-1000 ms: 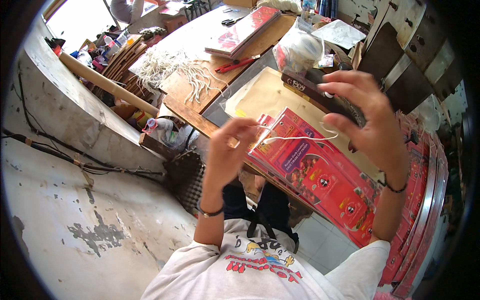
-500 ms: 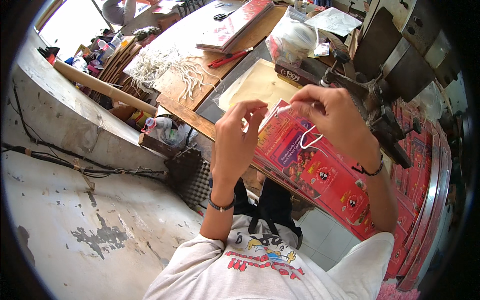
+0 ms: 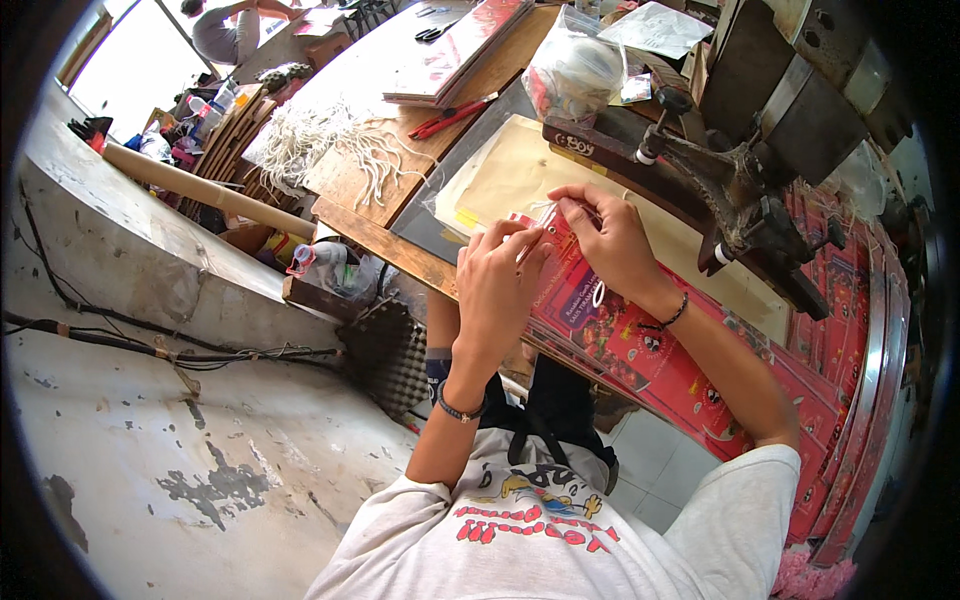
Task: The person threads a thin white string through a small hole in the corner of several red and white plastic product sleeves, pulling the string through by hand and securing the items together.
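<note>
A stack of red printed cards (image 3: 615, 330) lies at the table's near edge, its upper corner between my hands. My left hand (image 3: 500, 280) is closed at that corner, thumb and fingertips pressed together beside a small eyelet; what it pinches is hidden. From the other side my right hand (image 3: 612, 240) pinches a thin white cord at the top edge of the card, close to my left fingertips. A loop of the white cord (image 3: 599, 294) hangs over the card's face below my right hand.
Loose white cords (image 3: 330, 140) lie in a heap on the wooden table. Nearby are a red-handled tool (image 3: 450, 118), black scissors (image 3: 436, 32) and a stack of boards (image 3: 460, 60). A dark metal machine (image 3: 715, 190) stands right. Another person (image 3: 232, 35) sits far left.
My right hand has moved left and closer to my left hand at the card's corner. The white cord loop has drawn in smaller. The view has shifted slightly.
</note>
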Demonstrator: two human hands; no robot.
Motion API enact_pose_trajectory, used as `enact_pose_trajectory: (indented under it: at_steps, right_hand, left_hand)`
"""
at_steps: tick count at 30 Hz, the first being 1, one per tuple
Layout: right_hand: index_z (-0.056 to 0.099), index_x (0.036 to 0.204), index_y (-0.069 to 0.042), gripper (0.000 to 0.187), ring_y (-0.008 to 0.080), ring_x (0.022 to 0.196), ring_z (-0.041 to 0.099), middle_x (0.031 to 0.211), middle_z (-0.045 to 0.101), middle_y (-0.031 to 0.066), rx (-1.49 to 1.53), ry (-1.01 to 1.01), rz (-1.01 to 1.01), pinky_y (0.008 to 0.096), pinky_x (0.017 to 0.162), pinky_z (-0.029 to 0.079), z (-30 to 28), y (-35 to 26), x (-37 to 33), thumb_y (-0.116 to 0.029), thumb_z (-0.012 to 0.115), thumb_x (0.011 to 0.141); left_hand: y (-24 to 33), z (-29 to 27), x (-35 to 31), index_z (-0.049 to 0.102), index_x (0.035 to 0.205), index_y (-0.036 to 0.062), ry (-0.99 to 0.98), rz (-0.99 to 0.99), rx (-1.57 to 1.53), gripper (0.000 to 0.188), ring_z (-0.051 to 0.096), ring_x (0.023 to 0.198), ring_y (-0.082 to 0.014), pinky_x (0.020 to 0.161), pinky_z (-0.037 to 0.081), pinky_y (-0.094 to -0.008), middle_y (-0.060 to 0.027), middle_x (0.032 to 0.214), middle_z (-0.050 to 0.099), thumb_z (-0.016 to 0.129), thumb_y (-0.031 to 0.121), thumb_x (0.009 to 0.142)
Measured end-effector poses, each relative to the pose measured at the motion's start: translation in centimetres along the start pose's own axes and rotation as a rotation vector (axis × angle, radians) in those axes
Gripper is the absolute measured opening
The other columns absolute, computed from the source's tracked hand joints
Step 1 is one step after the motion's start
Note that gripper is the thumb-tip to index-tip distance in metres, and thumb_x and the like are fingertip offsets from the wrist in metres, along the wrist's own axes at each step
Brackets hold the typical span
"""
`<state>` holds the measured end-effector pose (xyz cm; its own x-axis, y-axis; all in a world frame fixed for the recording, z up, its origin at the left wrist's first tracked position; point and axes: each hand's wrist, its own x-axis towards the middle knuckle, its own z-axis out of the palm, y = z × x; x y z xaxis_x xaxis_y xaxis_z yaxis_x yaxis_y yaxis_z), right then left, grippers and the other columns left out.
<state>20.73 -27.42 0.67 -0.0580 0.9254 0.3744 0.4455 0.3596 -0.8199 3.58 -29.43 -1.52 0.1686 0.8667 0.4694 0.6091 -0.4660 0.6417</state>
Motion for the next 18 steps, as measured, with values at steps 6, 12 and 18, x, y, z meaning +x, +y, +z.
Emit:
enact_pose_trajectory:
  at_steps: [6,12,18]
  right_hand:
    - [0.07,0.108,0.0,0.021,0.0178,0.081,0.071,0.096,0.075,0.0129,0.037,-0.022,0.027,0.0308,0.073,0.054,0.0,0.1,-0.2,-0.015,0.063,0.096]
    - [0.07,0.108,0.0,0.02,0.0155,0.075,0.068,0.094,0.074,0.012,0.08,0.023,0.002,0.0296,0.072,0.055,-0.3,0.3,-0.2,-0.013,0.063,0.095]
    - [0.071,0.106,0.0,0.017,0.0058,0.074,0.061,0.088,0.071,0.0041,0.139,0.012,-0.063,0.0237,0.067,0.05,-0.9,-1.4,0.4,-0.011,0.063,0.095]
  left_hand:
    - [0.3,-0.8,0.6,0.073,0.107,0.0043,-0.063,-0.032,-0.032,0.038,0.061,0.103,-0.0324,0.092,0.047,-0.0425,-0.0146,0.105,0.065,0.082,0.03,0.08]
    - [-1.1,-1.2,2.3,0.072,0.11,0.0007,-0.273,-0.186,-0.327,0.042,0.062,0.092,-0.021,0.082,0.051,-0.0353,-0.0108,0.099,0.065,0.086,0.025,0.079]
    - [-0.9,-3.0,3.7,0.066,0.118,-0.0075,-0.303,-0.356,-0.892,0.025,0.063,0.084,-0.0081,0.073,0.054,-0.0231,-0.0078,0.1,0.071,0.053,0.008,0.103]
